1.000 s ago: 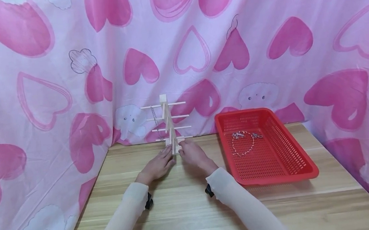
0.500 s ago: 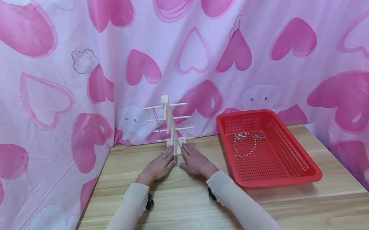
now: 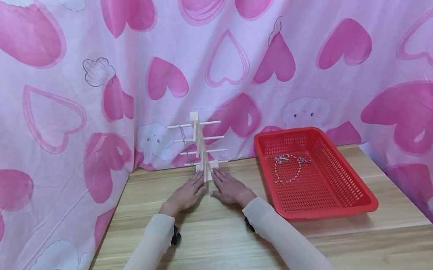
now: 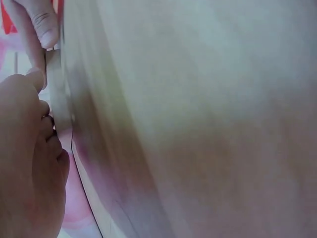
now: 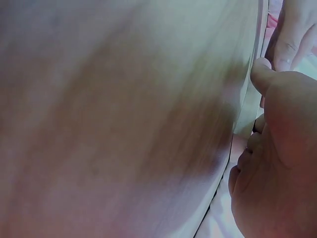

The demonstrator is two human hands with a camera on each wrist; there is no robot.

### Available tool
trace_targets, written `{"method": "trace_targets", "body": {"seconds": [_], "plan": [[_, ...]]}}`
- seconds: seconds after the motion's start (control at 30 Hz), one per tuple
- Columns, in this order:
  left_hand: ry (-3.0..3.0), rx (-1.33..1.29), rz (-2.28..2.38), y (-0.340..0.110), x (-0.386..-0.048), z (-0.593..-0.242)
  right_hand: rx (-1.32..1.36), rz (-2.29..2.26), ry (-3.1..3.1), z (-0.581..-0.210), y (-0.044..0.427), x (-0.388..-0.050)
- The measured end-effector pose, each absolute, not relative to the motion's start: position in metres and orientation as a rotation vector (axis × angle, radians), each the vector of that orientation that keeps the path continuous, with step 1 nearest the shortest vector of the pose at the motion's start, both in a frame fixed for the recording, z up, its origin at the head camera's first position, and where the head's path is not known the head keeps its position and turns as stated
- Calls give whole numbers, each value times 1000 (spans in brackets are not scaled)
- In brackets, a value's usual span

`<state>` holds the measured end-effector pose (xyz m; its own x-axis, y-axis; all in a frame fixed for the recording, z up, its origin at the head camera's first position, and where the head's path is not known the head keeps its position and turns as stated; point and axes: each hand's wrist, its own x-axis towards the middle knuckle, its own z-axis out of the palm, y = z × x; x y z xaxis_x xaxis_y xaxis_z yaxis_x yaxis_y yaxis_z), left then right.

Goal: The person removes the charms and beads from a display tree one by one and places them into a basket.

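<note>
A pale wooden rack [image 3: 204,155] with an upright post and several thin crosswise pegs stands at the table's back. From its upper left peg hangs a thin dark chain [image 3: 183,138]. My left hand [image 3: 186,193] lies palm down with its fingers extended, the tips at the left side of the rack's base. On the other side my right hand [image 3: 230,188] mirrors it, straight fingertips touching the base. In the left wrist view the left hand [image 4: 29,158] fills the left edge. The right wrist view has the right hand [image 5: 280,153] beside the base. Neither hand grips anything.
A red perforated plastic basket [image 3: 323,214] stands on the wood-grain table [image 3: 214,254] to the right. Inside it lie a beaded strand [image 3: 289,182] and silvery jewelry pieces [image 3: 281,158]. A pink heart-patterned cloth [image 3: 225,58] hangs behind and on both sides.
A second ago my right hand's fingers were bent at the rack's base; since then they have straightened and lie flatter, slightly lower. The left hand has stayed put.
</note>
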<state>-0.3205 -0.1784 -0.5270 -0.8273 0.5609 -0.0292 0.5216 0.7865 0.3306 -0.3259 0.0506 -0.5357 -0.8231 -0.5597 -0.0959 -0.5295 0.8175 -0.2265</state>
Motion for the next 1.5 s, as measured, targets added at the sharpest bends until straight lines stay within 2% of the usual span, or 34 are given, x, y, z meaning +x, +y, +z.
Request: {"method": "trace_targets", "body": {"seconds": [0.23,0.53,0.87,1.07,1.5], "plan": [[2887,732,683,-187,-328,-515,-860,-264,2840,-536,49,-328],[3160,706,1145,-190,-346,-467,-841,-275,2829,-531,49,-324],[3418,555,1381,-186,-356,-419,-841,-271,2834,-529,49,-323],[3443,574,1508,-187,-363,-395,-837,-301,2846,-529,50,-325],[3449,614,1473,-175,-371,-387,-848,-293,2838,-529,50,-323]]}}
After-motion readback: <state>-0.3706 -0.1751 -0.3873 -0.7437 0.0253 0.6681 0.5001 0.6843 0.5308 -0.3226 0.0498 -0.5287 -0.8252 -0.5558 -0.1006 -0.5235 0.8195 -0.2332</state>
